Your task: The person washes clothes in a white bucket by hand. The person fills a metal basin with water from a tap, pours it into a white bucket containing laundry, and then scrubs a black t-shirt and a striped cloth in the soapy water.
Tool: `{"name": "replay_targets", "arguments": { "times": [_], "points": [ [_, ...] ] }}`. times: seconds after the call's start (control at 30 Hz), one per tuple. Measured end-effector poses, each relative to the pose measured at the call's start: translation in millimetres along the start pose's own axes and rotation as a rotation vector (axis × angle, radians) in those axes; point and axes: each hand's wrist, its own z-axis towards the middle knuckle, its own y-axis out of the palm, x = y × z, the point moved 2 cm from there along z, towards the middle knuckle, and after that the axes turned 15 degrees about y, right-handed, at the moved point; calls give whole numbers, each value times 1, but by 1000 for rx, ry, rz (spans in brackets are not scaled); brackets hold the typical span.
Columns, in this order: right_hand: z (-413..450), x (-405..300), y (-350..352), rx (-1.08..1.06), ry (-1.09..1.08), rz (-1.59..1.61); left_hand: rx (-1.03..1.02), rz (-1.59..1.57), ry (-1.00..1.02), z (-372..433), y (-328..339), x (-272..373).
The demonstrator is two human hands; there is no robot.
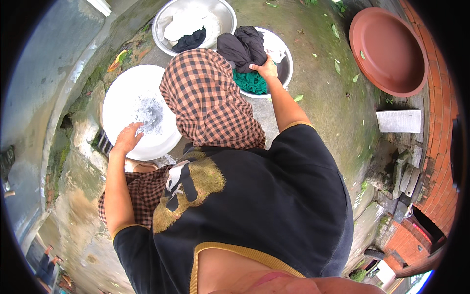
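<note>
My left hand point(127, 137) is at the near left rim of a white plastic basin point(117, 99), fingers apart and holding nothing. Soapy water with grey suds point(149, 112) lies in the basin's bottom. On the right, my right hand point(266, 70) grips a bundled dark cloth point(244, 44) at a metal basin point(290, 70). Beneath that bundle, a crumpled green cloth point(250, 82) fills the basin's near side, and a white cloth point(272, 47) shows behind my hand. Checkered fabric point(209, 95) over my knee hides the near right edge of the white basin.
A second metal basin point(157, 31) at the back holds white cloth point(191, 22) and a black cloth point(190, 39). A reddish-brown tub point(391, 55) lies by the brick wall point(438, 121), near a pale slab point(399, 121). The concrete ground point(319, 62) has moss and fallen leaves.
</note>
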Motion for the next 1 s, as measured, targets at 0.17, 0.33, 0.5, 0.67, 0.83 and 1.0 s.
{"name": "replay_targets", "arguments": {
  "times": [0.17, 0.33, 0.5, 0.67, 0.83, 1.0],
  "points": [
    [1, 0, 0, 66, 11, 152, -53, -22, -30, 0, 7, -6],
    [0, -5, -23, 4, -35, 897, -38, -65, -32, 9, -5, 4],
    [-27, -40, -110, 199, -444, 1203, -58, -115, -89, 2, -8, 2],
    [-71, -40, -182, 351, -623, 1158, -61, -62, -78, -1, -1, -6],
    [-86, 0, -168, 723, -510, 689, -86, -78, -95, -2, -6, 4],
    [-46, 86, -49, 388, -176, 134, -60, -75, -42, 3, 0, 1]
  ]
}}
